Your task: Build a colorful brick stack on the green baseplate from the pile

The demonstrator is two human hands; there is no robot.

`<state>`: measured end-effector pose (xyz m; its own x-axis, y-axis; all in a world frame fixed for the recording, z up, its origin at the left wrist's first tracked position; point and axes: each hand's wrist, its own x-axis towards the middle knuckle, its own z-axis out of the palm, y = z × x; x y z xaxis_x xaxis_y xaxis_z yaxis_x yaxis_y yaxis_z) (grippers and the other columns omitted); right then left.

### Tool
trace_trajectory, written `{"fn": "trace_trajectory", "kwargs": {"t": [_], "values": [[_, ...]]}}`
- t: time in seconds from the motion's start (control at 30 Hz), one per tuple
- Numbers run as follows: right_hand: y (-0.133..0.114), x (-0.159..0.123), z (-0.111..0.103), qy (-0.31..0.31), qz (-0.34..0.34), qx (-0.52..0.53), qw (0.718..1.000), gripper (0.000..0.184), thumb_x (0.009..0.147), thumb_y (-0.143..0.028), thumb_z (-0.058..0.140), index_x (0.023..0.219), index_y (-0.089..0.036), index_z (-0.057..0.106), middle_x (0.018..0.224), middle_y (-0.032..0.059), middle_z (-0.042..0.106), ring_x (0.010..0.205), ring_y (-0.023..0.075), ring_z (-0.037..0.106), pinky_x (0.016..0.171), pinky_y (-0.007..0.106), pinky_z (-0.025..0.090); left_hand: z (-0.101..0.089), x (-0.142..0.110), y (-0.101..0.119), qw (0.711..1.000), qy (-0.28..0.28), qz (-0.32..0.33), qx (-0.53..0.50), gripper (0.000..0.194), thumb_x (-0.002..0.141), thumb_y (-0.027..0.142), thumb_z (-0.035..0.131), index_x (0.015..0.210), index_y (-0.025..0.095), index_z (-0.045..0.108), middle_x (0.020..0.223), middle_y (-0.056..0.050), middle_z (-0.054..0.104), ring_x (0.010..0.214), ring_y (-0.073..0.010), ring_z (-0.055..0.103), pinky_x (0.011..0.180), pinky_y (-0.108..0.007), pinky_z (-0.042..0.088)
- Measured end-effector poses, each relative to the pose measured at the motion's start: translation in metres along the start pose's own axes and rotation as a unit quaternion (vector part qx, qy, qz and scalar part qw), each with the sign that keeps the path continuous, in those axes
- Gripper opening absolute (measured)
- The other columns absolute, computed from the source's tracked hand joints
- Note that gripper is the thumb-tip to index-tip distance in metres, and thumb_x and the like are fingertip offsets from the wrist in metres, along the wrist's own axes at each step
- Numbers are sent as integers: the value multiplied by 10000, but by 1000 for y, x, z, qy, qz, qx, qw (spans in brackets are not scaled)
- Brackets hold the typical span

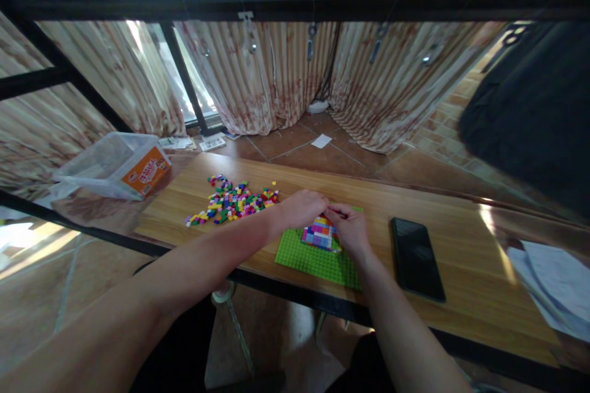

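A green baseplate [318,265] lies on the wooden table, with a patch of multicoloured toy bricks [319,235] built up on it. Over the far edge of this patch, my left hand [308,205] reaches in from the left with its fingers bent down. My right hand [349,225] meets it from the right, thumb and fingers pinched together at a small red brick. The fingertips of both hands come close together there. What the left fingers hold, if anything, is hidden behind the hand.
Loose coloured bricks [237,201] are heaped left of the baseplate. A black phone [417,259] lies to the right on the table [488,258]. Further left stands a clear plastic bin [99,166] with an orange label. Papers [557,282] rest at the right end.
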<state>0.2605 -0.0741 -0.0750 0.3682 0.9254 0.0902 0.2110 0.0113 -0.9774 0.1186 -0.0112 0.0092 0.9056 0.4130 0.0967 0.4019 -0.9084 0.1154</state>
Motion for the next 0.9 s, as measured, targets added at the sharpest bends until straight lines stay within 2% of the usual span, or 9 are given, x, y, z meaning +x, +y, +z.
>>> {"fn": "trace_trajectory", "kwargs": {"t": [0.1, 0.27, 0.53, 0.73, 0.9], "values": [[0, 0, -1, -4, 0, 8, 1000, 338, 704, -499, 664, 827, -196, 749, 850, 64, 733, 781, 215, 662, 727, 347, 532, -1, -2, -1, 1000, -9, -4, 11, 118, 810, 74, 548, 852, 124, 647, 844, -94, 686, 836, -193, 656, 762, -288, 500], [-4, 0, -6, -11, -10, 2, 1000, 288, 716, -457, 643, 815, -209, 751, 866, 55, 732, 835, 219, 655, 786, 352, 508, 2, -6, -3, 998, 2, -51, 25, 165, 869, 160, 489, 842, 134, 650, 866, -89, 699, 799, -190, 657, 688, -274, 488], [-9, -2, -6, -15, -5, -8, 1000, 340, 740, -491, 616, 846, -196, 746, 856, 62, 736, 813, 218, 650, 768, 350, 503, 6, -2, -9, 999, 4, -46, 8, 146, 835, 180, 525, 822, 141, 665, 846, -84, 708, 803, -217, 658, 669, -290, 470], [-15, -4, 1, 12, 1, -18, 1000, 361, 709, -492, 649, 840, -168, 740, 819, 76, 735, 726, 204, 646, 701, 328, 506, 7, -6, -12, 994, 16, -80, -70, 123, 820, 213, 573, 872, 166, 674, 842, -50, 707, 809, -195, 648, 714, -280, 475], [-20, -6, 3, 30, -4, -32, 999, 325, 709, -459, 649, 805, -161, 737, 800, 74, 730, 719, 196, 643, 698, 317, 500, 17, -24, -14, 969, 82, -128, -195, 206, 817, 152, 556, 991, 165, 664, 964, -41, 715, 891, -166, 648, 822, -270, 485]]}}
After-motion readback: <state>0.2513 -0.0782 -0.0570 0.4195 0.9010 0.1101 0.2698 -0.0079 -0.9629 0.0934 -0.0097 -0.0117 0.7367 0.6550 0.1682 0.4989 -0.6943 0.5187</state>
